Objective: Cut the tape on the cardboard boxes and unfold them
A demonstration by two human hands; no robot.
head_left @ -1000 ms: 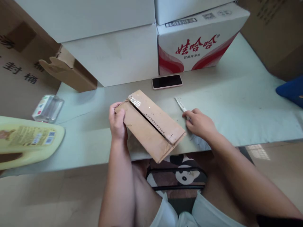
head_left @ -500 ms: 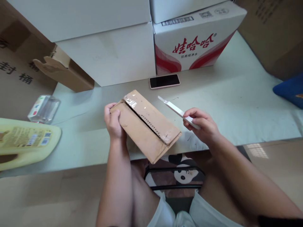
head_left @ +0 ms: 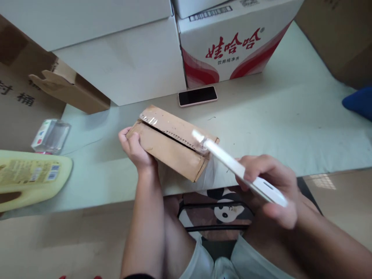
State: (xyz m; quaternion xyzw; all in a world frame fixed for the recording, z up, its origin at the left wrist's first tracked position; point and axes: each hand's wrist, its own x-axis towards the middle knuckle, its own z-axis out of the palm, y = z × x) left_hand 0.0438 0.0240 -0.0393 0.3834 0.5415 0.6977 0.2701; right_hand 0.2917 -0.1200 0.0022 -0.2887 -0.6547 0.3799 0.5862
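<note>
My left hand [head_left: 136,149] grips the left end of a small brown cardboard box [head_left: 168,149], thumb on top and fingers around the edge. The box is tilted, and a dark slit runs along its top between the flaps, with clear tape at both ends of the seam. In my right hand [head_left: 270,182] is a white-handled craft knife [head_left: 232,162], its blade pointing up and left. In the picture the blade overlaps the box's right end; whether it touches I cannot tell. The knife and right hand are smeared by motion.
A phone [head_left: 198,96] lies on the cloth-covered table [head_left: 261,116] behind the box. White cartons [head_left: 122,66] and a red-and-white carton [head_left: 232,50] stand at the back. On the left are an opened brown box [head_left: 75,87], a clear plastic container [head_left: 52,135] and a yellow bottle [head_left: 35,176].
My right hand has come nearer the camera and turned, bringing the knife blade over the box's right end. The box has turned slightly and shifted left in my left hand.
</note>
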